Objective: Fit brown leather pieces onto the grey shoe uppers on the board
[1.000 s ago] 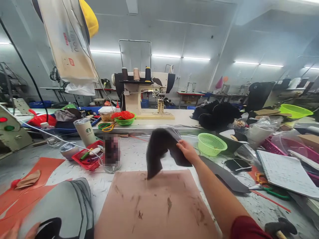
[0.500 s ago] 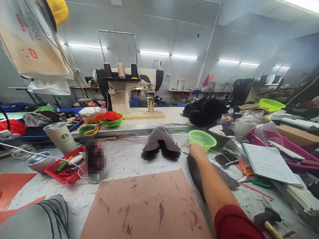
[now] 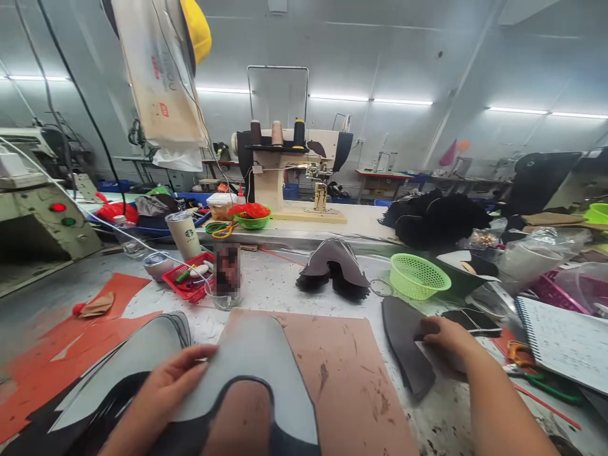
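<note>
With thumb and fingers, my left hand (image 3: pixel 166 386) grips the left edge of a light grey, U-shaped shoe upper piece (image 3: pixel 251 348) with a dark lower border. This piece lies partly over a stained brown board (image 3: pixel 342 367). Below and left of my hand is a stack of similar grey pieces (image 3: pixel 156 335). My right hand (image 3: pixel 446 342) closes its fingers on the inner edge of a dark grey curved upper piece (image 3: pixel 403 342), right of the board. Beyond the board stands a folded stack of dark upper pieces (image 3: pixel 335 263).
A green basket (image 3: pixel 420 278), a notebook (image 3: pixel 565 342) and scissors (image 3: pixel 522 358) lie to the right. A red tray (image 3: pixel 187 278), a tumbler (image 3: pixel 183 234) and a white cable are at the left. The sewing machine (image 3: pixel 294 171) stands behind, beside black pieces (image 3: pixel 437 215).
My left hand has come into view with a light grey piece, now over the board. My right hand has drawn back from beside the green basket to the dark piece. The view has turned left.
</note>
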### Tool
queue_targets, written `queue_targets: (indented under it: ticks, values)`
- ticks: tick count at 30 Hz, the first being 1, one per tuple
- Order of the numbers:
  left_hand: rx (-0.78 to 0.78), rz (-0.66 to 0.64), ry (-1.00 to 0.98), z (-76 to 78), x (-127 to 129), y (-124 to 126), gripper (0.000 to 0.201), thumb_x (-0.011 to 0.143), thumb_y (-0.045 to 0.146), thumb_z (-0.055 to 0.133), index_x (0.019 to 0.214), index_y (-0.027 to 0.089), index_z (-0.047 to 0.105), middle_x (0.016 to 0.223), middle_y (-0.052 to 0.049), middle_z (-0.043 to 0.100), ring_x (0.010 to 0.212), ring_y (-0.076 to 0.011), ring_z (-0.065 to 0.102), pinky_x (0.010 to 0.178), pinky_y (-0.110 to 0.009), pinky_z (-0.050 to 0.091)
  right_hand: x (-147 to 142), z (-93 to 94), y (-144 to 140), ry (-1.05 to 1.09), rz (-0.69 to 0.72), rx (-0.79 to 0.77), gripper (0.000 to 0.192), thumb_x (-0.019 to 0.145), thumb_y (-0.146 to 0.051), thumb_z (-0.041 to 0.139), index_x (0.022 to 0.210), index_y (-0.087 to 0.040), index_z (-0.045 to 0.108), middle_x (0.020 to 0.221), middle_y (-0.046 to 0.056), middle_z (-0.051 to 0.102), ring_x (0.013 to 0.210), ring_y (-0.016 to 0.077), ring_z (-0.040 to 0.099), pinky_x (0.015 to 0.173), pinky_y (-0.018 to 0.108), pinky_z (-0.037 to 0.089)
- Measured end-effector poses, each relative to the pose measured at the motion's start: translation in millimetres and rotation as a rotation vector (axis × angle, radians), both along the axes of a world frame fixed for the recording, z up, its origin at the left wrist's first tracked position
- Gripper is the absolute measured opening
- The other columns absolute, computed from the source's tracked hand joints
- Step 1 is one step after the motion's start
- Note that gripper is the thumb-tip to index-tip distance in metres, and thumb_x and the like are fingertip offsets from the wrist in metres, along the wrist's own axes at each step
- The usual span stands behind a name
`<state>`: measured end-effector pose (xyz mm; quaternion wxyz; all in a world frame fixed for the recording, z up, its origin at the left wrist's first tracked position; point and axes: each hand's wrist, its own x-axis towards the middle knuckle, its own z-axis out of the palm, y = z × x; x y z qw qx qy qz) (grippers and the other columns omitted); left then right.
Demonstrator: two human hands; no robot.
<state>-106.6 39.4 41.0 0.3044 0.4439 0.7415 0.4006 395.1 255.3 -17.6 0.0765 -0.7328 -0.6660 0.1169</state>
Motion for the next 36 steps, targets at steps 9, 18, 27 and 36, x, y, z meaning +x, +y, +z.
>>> queue_targets:
  ticks: [9, 18, 27, 36]
  values:
    - [-0.134, -0.852, 0.706, -42.6, 75, -10, 0.054, 0.08, 0.044, 0.042, 0.13, 0.03, 0.028, 0.139, -0.004, 0.021, 0.128, -0.0279, 0.017, 0.102, -0.053, 0.017, -22, 17.7, -29, -0.237, 0.071, -0.056, 0.023, 0.07, -0.017, 0.052, 0.09, -0.018, 0.064, 0.102, 0.01, 0.06, 0.092, 0.0229, 0.057, 0.07, 0.028, 0.041]
    - [-0.178, -0.852, 0.72, -27.7, 78, -4, 0.066, 0.078, 0.057, 0.037, 0.133, 0.023, 0.024, 0.14, -0.008, 0.023, 0.128, -0.0273, 0.018, 0.104, -0.052, 0.011, -116, 60.2, -108, -0.151, 0.498, 0.17, 0.046, 0.071, 0.0, 0.034, 0.104, -0.018, 0.06, 0.11, 0.008, 0.057, 0.093, 0.0206, 0.054, 0.077, 0.031, 0.041]
    - [0.124, -0.65, -0.229, 12.6, 86, 9, 0.087, 0.065, 0.061, 0.054, 0.133, 0.021, 0.017, 0.129, -0.014, 0.04, 0.117, -0.0273, 0.039, 0.097, -0.041, 0.031, -172, 129.5, -182, 0.745, 0.86, 0.208, 0.033, 0.081, -0.02, 0.041, 0.109, -0.022, 0.057, 0.103, 0.006, 0.06, 0.095, 0.0152, 0.054, 0.082, 0.027, 0.043]
    - [-0.21, -0.309, -0.847, -3.5, 86, -9, 0.079, 0.058, 0.048, 0.068, 0.124, 0.018, 0.034, 0.09, -0.004, 0.059, 0.087, -0.0198, 0.056, 0.073, -0.028, 0.043, -215, 41.7, -179, 1.116, 0.313, -0.216, 0.034, 0.071, -0.021, 0.047, 0.102, -0.02, 0.062, 0.112, 0.005, 0.059, 0.107, 0.021, 0.05, 0.097, 0.039, 0.032]
